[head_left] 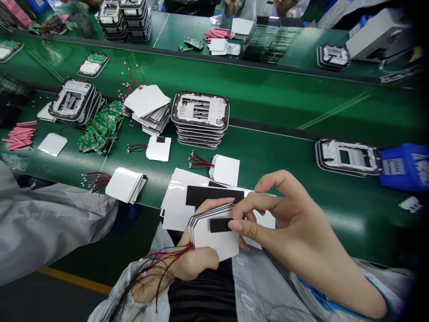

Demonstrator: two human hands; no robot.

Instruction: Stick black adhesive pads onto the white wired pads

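Held over the near edge of the tabletop: one fanned stack of white packs, red and black wires trailing, gripped in your left hand. Right hand: thumb and forefinger drawn narrow on the right end of a black strip, which lies on the top pack. Progress, by judgement: partway; your top pack has its strip nearly settled, and one wired pack on the tabletop shows a strip too. Apparently left: the wired stack at left, the wired stack near your hands and the tall pile, all plain on their top faces; lower faces hidden, count uncertain. Beneath your hands: white sheets with a larger black piece. Containers: one blue bin, far right, contents not legible; one shallow frame on the green belt, holding a green circuit board and a white piece. Also one stack of open frames, beside the tall pile.
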